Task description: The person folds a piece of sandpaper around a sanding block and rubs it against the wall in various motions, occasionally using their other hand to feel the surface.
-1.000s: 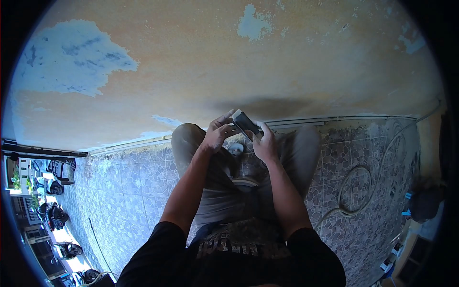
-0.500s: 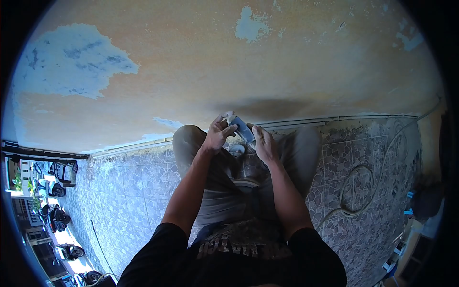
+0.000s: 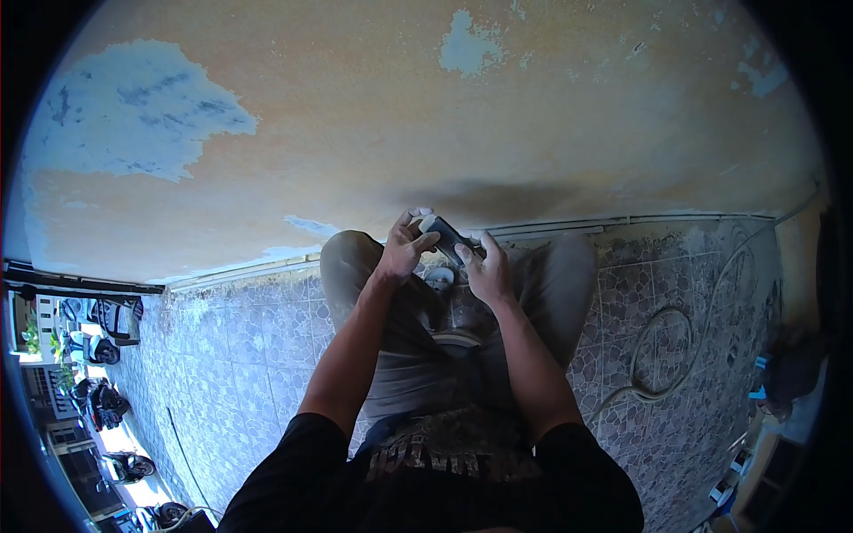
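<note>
Between my two hands is a sanding block (image 3: 447, 237), a pale block that looks wrapped in dark grey sandpaper, tilted down to the right. My left hand (image 3: 403, 252) grips its upper left end, thumb across the face and fingers behind. At the lower right end my right hand (image 3: 489, 274) pinches it, thumb on the near face; some of its fingers are hidden behind. The block is above my lap, between my bent knees, close to the wall (image 3: 355, 124), whose tan paint has flaked to pale blue patches.
Thin pipes (image 3: 622, 219) run along the wall's foot. A coiled hose (image 3: 657, 355) lies on the patterned tile floor (image 3: 240, 355) to my right. A rounded pale object (image 3: 439, 278) is below my hands. Parked motorbikes (image 3: 107, 404) stand far left, and a dark shape (image 3: 793, 369) is far right.
My right hand has shifted from lying along the block's right edge to pinching its lower end with the thumb on top. The block's face has turned and looks darker. My left hand keeps its grip.
</note>
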`<state>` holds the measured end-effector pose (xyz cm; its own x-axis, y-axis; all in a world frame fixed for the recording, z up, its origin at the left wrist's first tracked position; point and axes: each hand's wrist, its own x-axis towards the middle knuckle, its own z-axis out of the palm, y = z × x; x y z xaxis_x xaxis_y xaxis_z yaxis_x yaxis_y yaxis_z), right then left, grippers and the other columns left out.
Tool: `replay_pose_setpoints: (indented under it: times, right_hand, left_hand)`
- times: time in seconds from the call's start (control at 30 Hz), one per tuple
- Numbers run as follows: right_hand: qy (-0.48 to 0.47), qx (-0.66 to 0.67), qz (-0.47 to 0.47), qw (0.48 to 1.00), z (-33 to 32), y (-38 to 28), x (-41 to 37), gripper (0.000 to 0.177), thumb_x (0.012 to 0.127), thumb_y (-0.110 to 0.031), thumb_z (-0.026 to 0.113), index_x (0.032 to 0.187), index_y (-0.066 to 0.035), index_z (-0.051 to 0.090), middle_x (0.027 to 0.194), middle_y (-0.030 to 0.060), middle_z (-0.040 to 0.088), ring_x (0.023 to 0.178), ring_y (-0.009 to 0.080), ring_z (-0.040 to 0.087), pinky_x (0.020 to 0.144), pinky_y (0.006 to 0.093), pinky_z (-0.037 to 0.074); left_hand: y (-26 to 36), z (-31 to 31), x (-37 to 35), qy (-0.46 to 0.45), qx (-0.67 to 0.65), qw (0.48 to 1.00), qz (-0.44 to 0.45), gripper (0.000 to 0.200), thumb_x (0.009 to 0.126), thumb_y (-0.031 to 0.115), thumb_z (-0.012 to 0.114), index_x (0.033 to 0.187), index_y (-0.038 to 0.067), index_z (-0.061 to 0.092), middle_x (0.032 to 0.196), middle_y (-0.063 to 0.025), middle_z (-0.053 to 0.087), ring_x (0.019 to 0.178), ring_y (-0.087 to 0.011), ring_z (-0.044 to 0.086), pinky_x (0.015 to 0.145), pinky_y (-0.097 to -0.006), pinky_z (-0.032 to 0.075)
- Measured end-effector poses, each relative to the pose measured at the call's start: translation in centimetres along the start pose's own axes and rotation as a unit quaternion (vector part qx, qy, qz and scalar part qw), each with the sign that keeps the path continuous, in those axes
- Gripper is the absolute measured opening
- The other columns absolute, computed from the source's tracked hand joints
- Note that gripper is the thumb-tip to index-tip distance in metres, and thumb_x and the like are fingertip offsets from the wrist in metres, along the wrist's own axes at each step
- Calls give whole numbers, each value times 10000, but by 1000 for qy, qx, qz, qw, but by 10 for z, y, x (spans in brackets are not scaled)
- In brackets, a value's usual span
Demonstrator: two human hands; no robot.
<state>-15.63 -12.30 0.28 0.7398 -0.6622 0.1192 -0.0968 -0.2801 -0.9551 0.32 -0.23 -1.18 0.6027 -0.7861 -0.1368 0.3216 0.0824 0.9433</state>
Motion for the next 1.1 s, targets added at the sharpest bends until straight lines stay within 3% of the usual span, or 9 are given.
replay_pose_setpoints:
  times: [0.2, 0.33, 0.43, 0.5, 0.53, 0.63, 0.77, 0.97, 1.1]
  right_hand:
    - [9, -126, -127, 984, 3, 3, 0, 375, 950, -349, 722, 1091, -8, 656, 999, 188, 724, 943, 425, 682, 855, 458, 521]
    - [-2, -120, -126, 985, 7, 14, -1, 436, 959, -414, 701, 1098, -4, 656, 966, 191, 713, 942, 438, 674, 866, 449, 516]
    - [-18, -165, -27, 986, 4, 17, -2, 444, 989, -404, 663, 1074, 32, 659, 875, 195, 678, 878, 373, 699, 812, 439, 543]
    - [-93, 13, 127, 987, -2, 15, 3, 428, 1047, -386, 592, 1094, 31, 674, 845, 127, 678, 779, 219, 695, 744, 364, 561]
    - [-92, 12, 127, 987, -2, 15, 3, 428, 1047, -386, 592, 1094, 31, 674, 845, 127, 678, 779, 219, 695, 744, 364, 561]
    - [-106, 322, 209, 917, 0, 15, 2, 379, 1104, -338, 489, 1132, -14, 683, 900, 45, 695, 726, 110, 680, 621, 272, 565]
    - [-116, 368, 235, 892, -1, 13, 1, 372, 1105, -326, 481, 1178, -12, 668, 942, 76, 721, 744, 148, 721, 622, 279, 578]
    - [-134, 395, 239, 877, -2, 12, 1, 361, 1106, -303, 474, 1224, -15, 657, 982, 84, 733, 771, 173, 738, 648, 298, 594]
    - [-83, 317, 207, 922, 9, 30, 2, 396, 1068, -323, 571, 1264, 15, 639, 1005, 99, 732, 854, 185, 732, 732, 306, 569]
  left_hand:
    - [2, -1, -1, 30, 44, 998, -23, 409, 927, -4, 687, 1299, 37, 523, 1037, -67, 691, 855, -128, 629, 706, -272, 512]
    - [8, 3, -2, 38, 57, 996, -48, 383, 957, 102, 709, 1296, 60, 535, 1021, -40, 667, 831, -117, 630, 713, -267, 519]
    - [14, 5, -2, 52, 11, 995, -88, 325, 973, 144, 701, 1263, 67, 576, 1002, -27, 661, 811, -116, 628, 717, -278, 523]
    - [10, 0, 0, 53, -27, 992, -111, 299, 981, 164, 696, 1247, 71, 597, 1000, -23, 660, 808, -115, 627, 727, -283, 525]
    - [5, -4, 1, 40, -27, 995, -90, 302, 986, 173, 696, 1258, 72, 609, 1022, -32, 675, 839, -122, 638, 739, -285, 528]
    - [3, -3, 1, 17, -47, 997, -62, 321, 992, 165, 692, 1288, 73, 611, 1083, -53, 693, 930, -143, 658, 798, -310, 545]
    - [13, 3, -3, 3, -120, 991, -64, 373, 990, 110, 682, 1344, 63, 574, 1180, -88, 694, 1082, -191, 666, 947, -398, 563]
    - [15, 1, -4, 3, -130, 988, -83, 389, 987, 65, 672, 1357, 65, 553, 1182, -102, 707, 1051, -216, 698, 955, -408, 576]
    - [8, 0, 0, 6, -116, 992, -53, 370, 989, 57, 666, 1342, 54, 554, 1167, -103, 714, 1052, -218, 703, 949, -404, 581]
